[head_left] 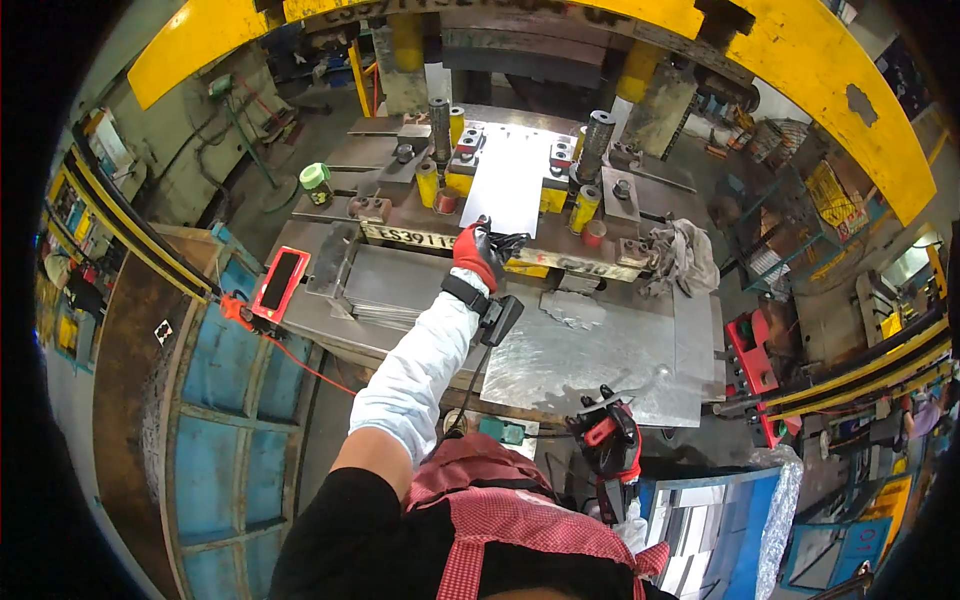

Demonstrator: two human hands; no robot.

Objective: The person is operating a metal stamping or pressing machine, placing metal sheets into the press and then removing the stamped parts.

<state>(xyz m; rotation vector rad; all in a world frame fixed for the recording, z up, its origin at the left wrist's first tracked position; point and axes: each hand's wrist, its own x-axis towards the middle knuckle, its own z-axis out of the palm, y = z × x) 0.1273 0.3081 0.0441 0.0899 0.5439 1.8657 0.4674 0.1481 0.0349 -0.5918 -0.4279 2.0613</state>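
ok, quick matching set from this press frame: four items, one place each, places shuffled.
Items:
1 left hand
2 right hand
3 grey rag
4 green tape roll

Places:
A near edge of the big metal sheet
B right end of the die block
C on the bright blank in the die
D left of the press bed

Pairs: 1-C, 2-A, 3-B, 4-D

Cluttered workshop, yellow press frame (pixel 800 60)

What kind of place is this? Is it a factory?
Most likely a metal-stamping workshop. A big yellow press frame arches over a die holding a flat metal sheet, and the left hand, gloved in red, reaches toward it.
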